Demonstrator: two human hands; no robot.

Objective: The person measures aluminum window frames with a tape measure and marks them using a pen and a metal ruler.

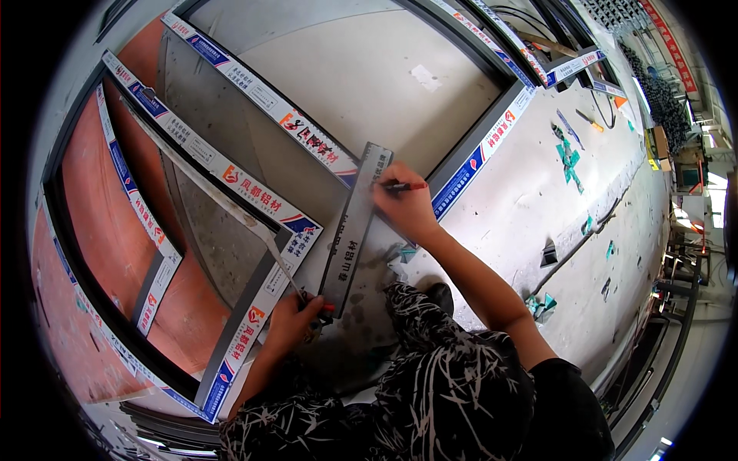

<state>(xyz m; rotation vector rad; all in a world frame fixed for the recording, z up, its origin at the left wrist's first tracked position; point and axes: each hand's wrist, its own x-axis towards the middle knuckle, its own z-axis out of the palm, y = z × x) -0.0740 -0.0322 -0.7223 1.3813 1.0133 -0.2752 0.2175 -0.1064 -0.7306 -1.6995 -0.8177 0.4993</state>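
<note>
My right hand (pixel 401 201) is closed round a dark marker pen (pixel 406 187) with a red end. It rests at the far end of a flat grey aluminium profile (pixel 354 230). The pen's tip is hidden by my fingers. Near the profile's near end, my left hand (pixel 290 323) grips a small red-and-black tool (pixel 328 308), mostly covered by the fingers. A thin pale strip (pixel 286 265) runs from this hand towards the frame corner. Beside it lies a dark window frame (pixel 254 326) with printed film; a second frame (pixel 480 157) is beyond the profile.
Reddish-brown sheeting (pixel 196 323) lies under the left frame. More dark frames (pixel 573 65) stand at the far right. On the pale floor lie green film scraps (pixel 569 163), a yellow-handled tool (pixel 590 121) and a dark cord (pixel 576 246). A cardboard box (pixel 657 146) sits farther right.
</note>
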